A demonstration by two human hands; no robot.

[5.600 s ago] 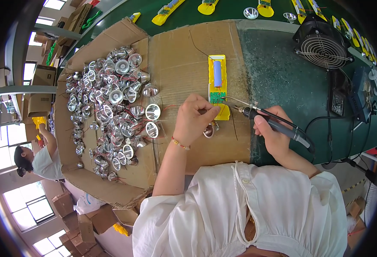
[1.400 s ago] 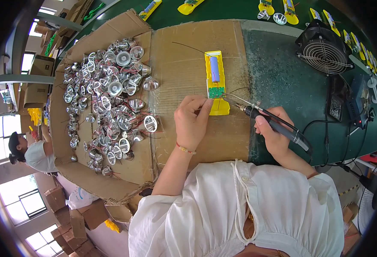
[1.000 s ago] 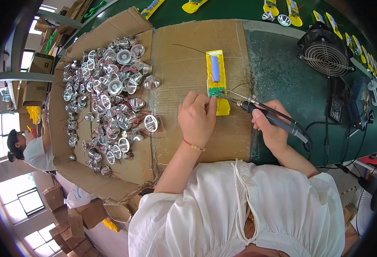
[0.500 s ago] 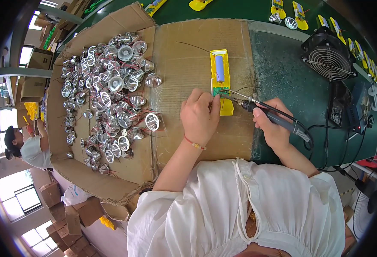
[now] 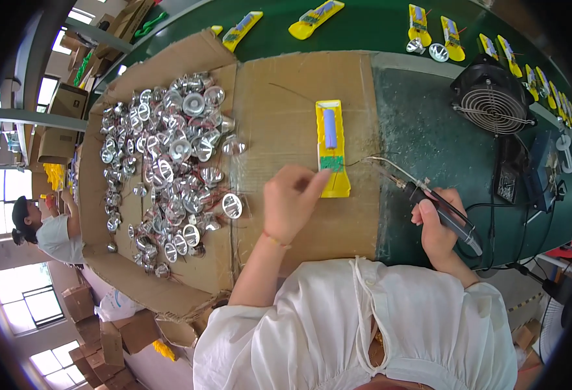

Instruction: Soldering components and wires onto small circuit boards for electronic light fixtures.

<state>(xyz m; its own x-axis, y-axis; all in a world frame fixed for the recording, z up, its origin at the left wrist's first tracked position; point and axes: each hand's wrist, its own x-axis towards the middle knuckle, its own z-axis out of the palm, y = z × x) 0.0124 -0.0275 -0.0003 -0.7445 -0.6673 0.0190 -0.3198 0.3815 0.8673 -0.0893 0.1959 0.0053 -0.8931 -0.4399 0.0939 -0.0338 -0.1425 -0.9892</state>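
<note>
An open yellow flashlight-like housing [image 5: 340, 133] lies on the cardboard, with a blue cylindrical battery [image 5: 329, 129] in its upper part. Below the battery is a small green circuit board [image 5: 330, 163]. At the housing's left edge, by the board, is my left hand [image 5: 292, 200], fingers bent and thumb tip at the board; whatever it pinches is hidden. My right hand [image 5: 438, 221] grips a soldering iron [image 5: 447, 218] with a thin cable along it. The iron's tip points toward the housing but stands apart from it, to the right.
A cardboard box [image 5: 224, 140] of silvery reflectors [image 5: 179, 151] with thin wires stands on the left. A black fan [image 5: 494, 107] sits at the right. More yellow housings [image 5: 242, 30] lie along the green bench's far side. Another person [image 5: 55, 234] is at far left.
My right hand has drawn the soldering iron away from the board, to the right. My left hand has shifted slightly left but stays by the housing. The whole view has shifted a little.
</note>
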